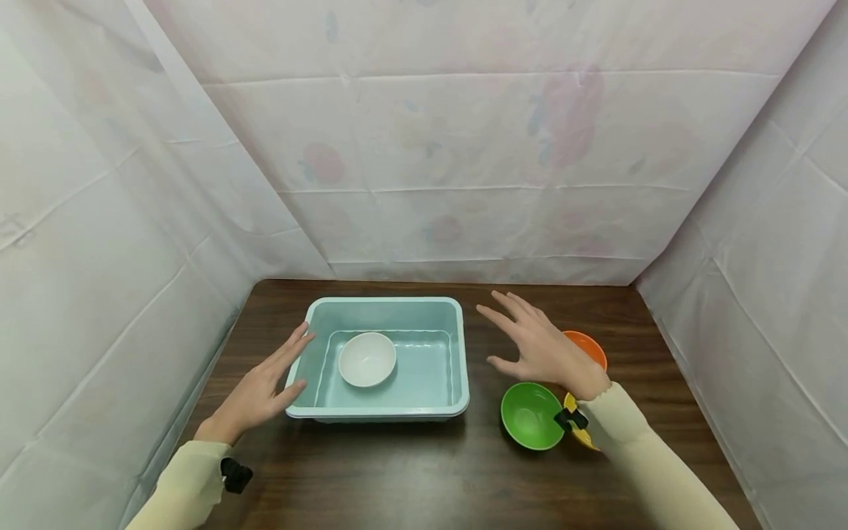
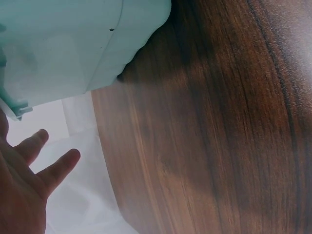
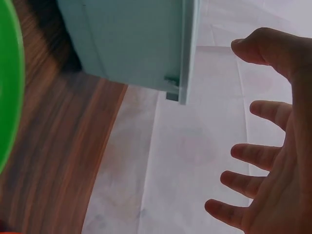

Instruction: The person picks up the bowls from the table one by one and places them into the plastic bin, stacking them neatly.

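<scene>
A pale blue-green plastic basin [image 1: 424, 375] stands on the dark wooden table, with a small white bowl [image 1: 367, 359] inside it, left of its middle. My left hand [image 1: 255, 397] is at the basin's left side, fingers extended and fingertips right at the rim in the head view. To the right of the basin, my right hand [image 1: 539, 346] is held with fingers spread and nothing in it. In the right wrist view its fingers [image 3: 258, 156] are apart from the basin wall [image 3: 131, 44]. Below that hand lies a green bowl [image 1: 532, 416].
An orange bowl [image 1: 588, 347] sits behind my right wrist, partly hidden by it. A yellow bowl [image 1: 583, 434] shows beside the green one, mostly covered by the right sleeve. White patterned cloth [image 1: 464, 169] hangs behind the table [image 1: 397, 478] and along both sides.
</scene>
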Demonstrator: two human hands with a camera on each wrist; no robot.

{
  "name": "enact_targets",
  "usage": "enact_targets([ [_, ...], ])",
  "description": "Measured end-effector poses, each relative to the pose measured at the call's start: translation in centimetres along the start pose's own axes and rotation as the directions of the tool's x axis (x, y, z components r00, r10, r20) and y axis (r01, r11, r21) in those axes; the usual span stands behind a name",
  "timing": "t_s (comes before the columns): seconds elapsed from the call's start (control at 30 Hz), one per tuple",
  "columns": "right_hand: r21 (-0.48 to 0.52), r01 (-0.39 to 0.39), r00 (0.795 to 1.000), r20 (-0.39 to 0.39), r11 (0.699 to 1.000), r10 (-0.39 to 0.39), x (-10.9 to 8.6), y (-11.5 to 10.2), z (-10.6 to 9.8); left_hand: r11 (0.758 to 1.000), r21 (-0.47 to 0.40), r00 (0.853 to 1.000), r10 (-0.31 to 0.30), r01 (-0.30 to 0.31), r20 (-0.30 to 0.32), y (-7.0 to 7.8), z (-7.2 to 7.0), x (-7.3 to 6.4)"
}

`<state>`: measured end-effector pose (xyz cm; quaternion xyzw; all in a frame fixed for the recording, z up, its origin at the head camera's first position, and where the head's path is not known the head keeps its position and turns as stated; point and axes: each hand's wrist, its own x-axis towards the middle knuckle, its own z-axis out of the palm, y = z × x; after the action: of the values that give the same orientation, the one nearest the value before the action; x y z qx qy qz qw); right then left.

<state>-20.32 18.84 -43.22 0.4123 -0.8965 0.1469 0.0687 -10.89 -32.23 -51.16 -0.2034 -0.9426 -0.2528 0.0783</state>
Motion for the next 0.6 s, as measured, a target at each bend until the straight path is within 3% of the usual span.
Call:
enact_targets([
  [0.33,-0.014,-0.008,1.000,-0.005,1.000,0.008,-3.7,-0.3,1.3,1.000,-0.005,1.000,0.003,-0.003,0.000,0.0,0.0,-0.1],
  [0.6,-0.017,-0.031,0.999,-0.009,0.999,0.030,-6.9,-0.2,3.8,1.000,-0.011,1.000,0.005,-0.005,-0.007,-0.2,0.1,0.0],
])
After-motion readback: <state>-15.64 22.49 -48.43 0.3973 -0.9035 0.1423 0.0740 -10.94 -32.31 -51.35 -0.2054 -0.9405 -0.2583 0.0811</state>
